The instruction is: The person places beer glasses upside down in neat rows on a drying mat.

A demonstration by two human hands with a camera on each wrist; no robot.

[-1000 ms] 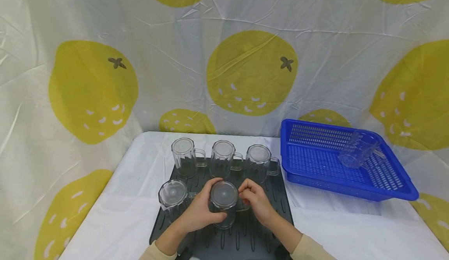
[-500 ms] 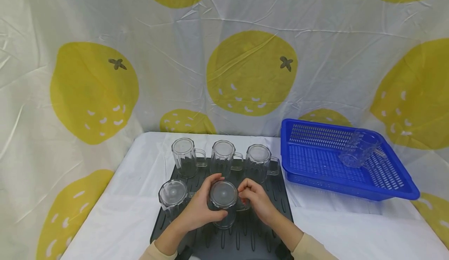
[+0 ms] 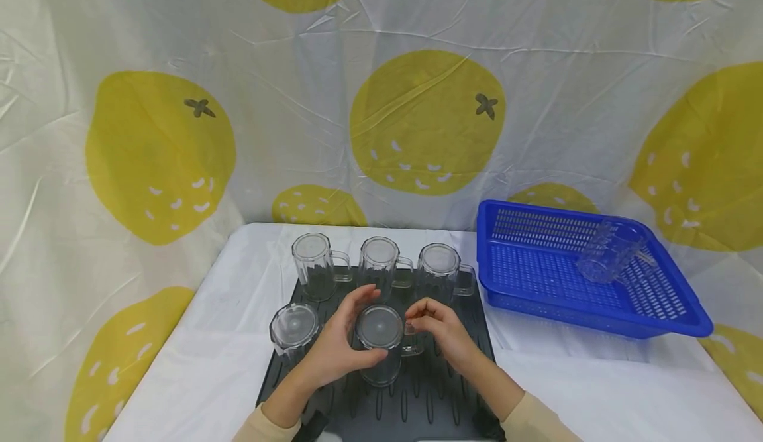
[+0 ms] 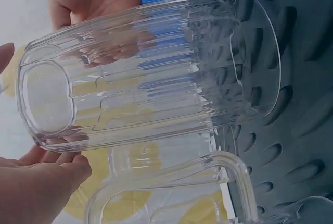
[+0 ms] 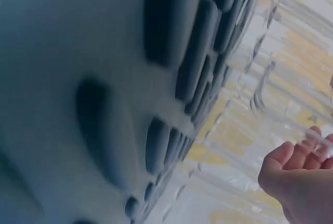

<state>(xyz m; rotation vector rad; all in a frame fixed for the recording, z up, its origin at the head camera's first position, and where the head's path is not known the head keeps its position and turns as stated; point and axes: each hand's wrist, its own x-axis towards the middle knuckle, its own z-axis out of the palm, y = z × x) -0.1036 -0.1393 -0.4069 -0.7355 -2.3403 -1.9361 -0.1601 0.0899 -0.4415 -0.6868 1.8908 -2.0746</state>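
Observation:
An upside-down clear glass mug [image 3: 381, 366] stands rim-down on the dark ridged drying mat [image 3: 429, 395], at the middle of the near row. My left hand [image 3: 334, 346] is spread loosely around its upper part. In the left wrist view, fingers [image 4: 67, 172] lie by the mug's base and the thumb is apart from the glass. To the right of the mug, just above its handle [image 3: 412, 344], hovers my right hand [image 3: 444, 332]. Its fingers are loosely curled and appear to hold nothing, as the right wrist view suggests.
Three more upturned mugs [image 3: 314, 270] form the far row, handles to the right. Another mug [image 3: 293, 329] stands left of my left hand. A blue plastic basket [image 3: 536, 316] sits at the right with one glass mug [image 3: 608, 256] lying in it. A lemon-print cloth hangs behind.
My left fingers have spread away from the mug, their tips moving up. My right hand has shifted slightly up and right from the handle. The mug has stayed in place.

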